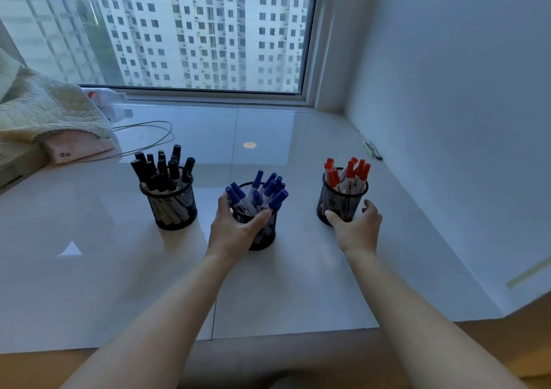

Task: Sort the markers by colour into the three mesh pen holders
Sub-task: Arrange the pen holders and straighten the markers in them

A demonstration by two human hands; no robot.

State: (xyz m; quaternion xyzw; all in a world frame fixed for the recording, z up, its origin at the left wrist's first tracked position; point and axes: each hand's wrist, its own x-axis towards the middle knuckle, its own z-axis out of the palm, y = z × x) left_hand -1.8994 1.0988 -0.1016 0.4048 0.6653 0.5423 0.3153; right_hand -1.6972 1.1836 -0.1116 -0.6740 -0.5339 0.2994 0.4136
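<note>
Window (167,36): wide rectangular pane in a pale frame, high-rise facades behind it. Sill surface (119,254): glossy white tile slabs, thin grout seams, reflective.

Quilted cream fabric (38,105) lay bunched at far left over a pink packet (77,150); a thin pale cable (149,138) looped just beside it on the tile.

Three cylindrical black wire-mesh holders stood upright in a rough row, apart from one another. Left mesh holder (173,206): black-capped markers (162,168), caps up, splayed. Middle mesh holder (262,233): blue-capped markers (268,191), white barrels visible. Right mesh holder (343,200): red-capped markers (348,171), white barrels. Each holder showed one cap colour only.

Left hand (235,227): curled round the near side of the middle holder, thumb laid across the rim on the right, fingers wrapping the left wall; gripping.

Right hand (357,227): at the base of the right holder, thumb tip touching the lower mesh wall, fingers curved round the right side. Firm clasp or light touch: cannot tell.

A few thin pens (371,148) lay by the right wall.
</note>
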